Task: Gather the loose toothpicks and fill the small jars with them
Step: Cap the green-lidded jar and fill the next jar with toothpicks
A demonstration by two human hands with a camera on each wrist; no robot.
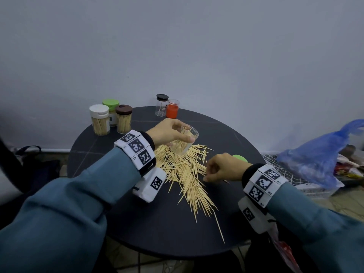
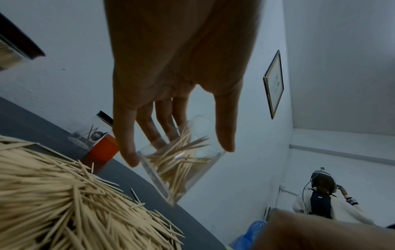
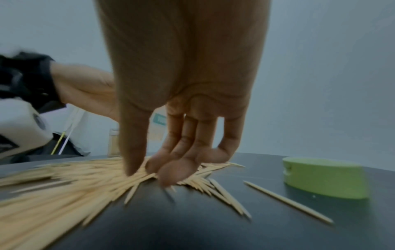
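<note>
1. The round table (image 1: 122, 223) is dark, and it sits close to the wall. If it gets bumped, all the jars on it could shake and fall.
2. The pile of loose toothpicks (image 1: 185, 170) lies in the middle of the table, spreading toward 6 o'clock. A quick sweep of an arm could push some off the edge, because a few already point that way.
3. Three full jars (image 1: 110, 119) with lids stand at 10 o'clock on the table. A nearly empty jar (image 1: 161, 106) and an orange jar (image 1: 172, 109) stand at 12 o'clock. A sleeve could knock them over.
4. The left hand (image 1: 169, 133) has its fingers wrapped round the open clear jar (image 1: 187, 140), held tilted just above the pile's far end. The jar is partly filled. If it tips more, the toothpicks inside could slide back out.
5. The right hand (image 1: 222, 168) is at 3 o'clock of the pile, with its fingertips (image 3: 169, 175) pressed together on some toothpicks. The wrist view is blurry, so I think it is pinching them, but I am not sure how many. A loose pinch could drop them on the way to the jar.
6. The green lid (image 3: 322, 177) lies just beside the right hand, at 3 o'clock. The hand could bump it off the table.
7. One toothpick (image 3: 286, 201) lies alone near the lid. It is easy to miss.
</note>
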